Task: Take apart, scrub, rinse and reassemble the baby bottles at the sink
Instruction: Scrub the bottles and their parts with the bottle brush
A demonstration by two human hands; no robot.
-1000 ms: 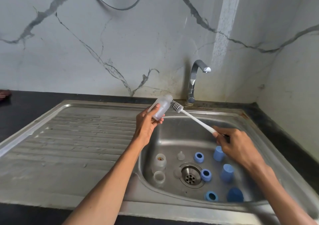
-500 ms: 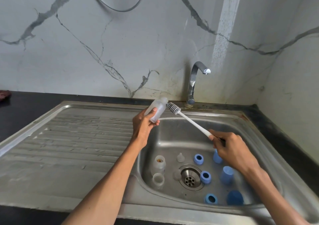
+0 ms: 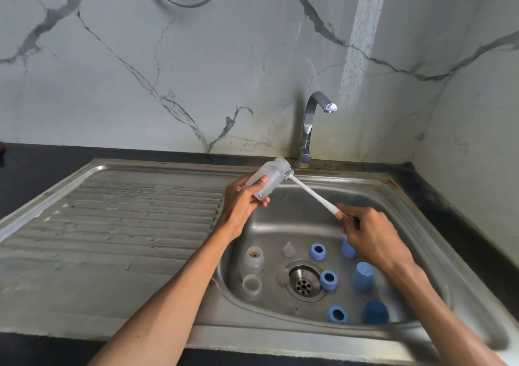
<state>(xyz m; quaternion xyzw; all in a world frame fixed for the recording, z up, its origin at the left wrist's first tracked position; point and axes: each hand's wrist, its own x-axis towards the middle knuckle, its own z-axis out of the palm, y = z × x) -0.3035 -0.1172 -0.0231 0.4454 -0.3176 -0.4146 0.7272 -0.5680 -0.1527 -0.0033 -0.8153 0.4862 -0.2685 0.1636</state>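
Head view: left hand (image 3: pixel 241 202) grips a clear bottle (image 3: pixel 266 181) over the sink (image 3: pixel 280 225) at 12 o'clock. Right hand (image 3: pixel 370 233) grasps the brush (image 3: pixel 311 192), bristles at the bottle's mouth. In the basin: 2 clear bottles, blue rings & caps around the drain (image 3: pixel 304 282).

- Just one view here, a wide-angle cam worn on the head, looking forward and down over a steel sink (image 3: pixel 280 219).
- Both forearms come in from the bottom edge, around 6 and 5 o'clock, so the camera sits right above the person's chest, pretty close to the basin.
- The faucet (image 3: pixel 311 129) is up near 12 o'clock, against a marble wall that fills the whole top half.
- Draining board (image 3: pixel 118 225) spreads out toward 9 o'clock, and a side wall closes things off at 3 o'clock.
- Edges bend from the wide lens.
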